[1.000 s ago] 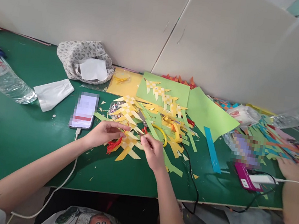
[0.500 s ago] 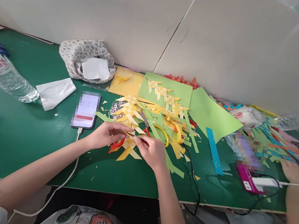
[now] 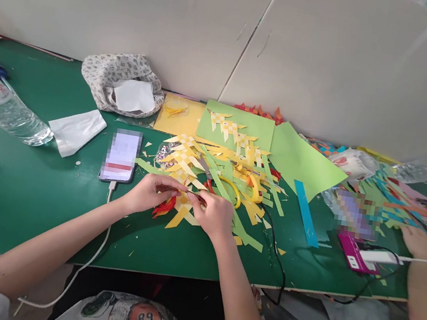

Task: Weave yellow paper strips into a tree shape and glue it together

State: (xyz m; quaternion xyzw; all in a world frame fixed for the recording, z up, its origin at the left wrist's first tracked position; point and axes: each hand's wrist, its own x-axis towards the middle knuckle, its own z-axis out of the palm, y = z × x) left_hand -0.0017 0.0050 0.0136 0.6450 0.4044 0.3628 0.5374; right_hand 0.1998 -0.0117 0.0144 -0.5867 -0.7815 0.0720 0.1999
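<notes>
Over the heap of paper, my left hand is closed in a pinch at the top of a red tassel, whose threads hang below the fingers. Fingertips of my right hand meet the left ones and are closed on a slim dark object, mostly hidden, whose kind I cannot make out. Beneath both hands lies a woven yellow-and-white paper piece with pointed edges. Scissors with red and yellow handles and a yellow glue gun lie just beyond my right hand.
A phone on a white cable lies left of my hands. Farther left are a tissue and a water bottle. Green paper sheets and a blue strip lie right. Another person's hand rests at far right.
My fingertips have come closer together, and the right hand has shifted slightly left. The slim dark object shows less between them. The tassel still hangs under my left hand.
</notes>
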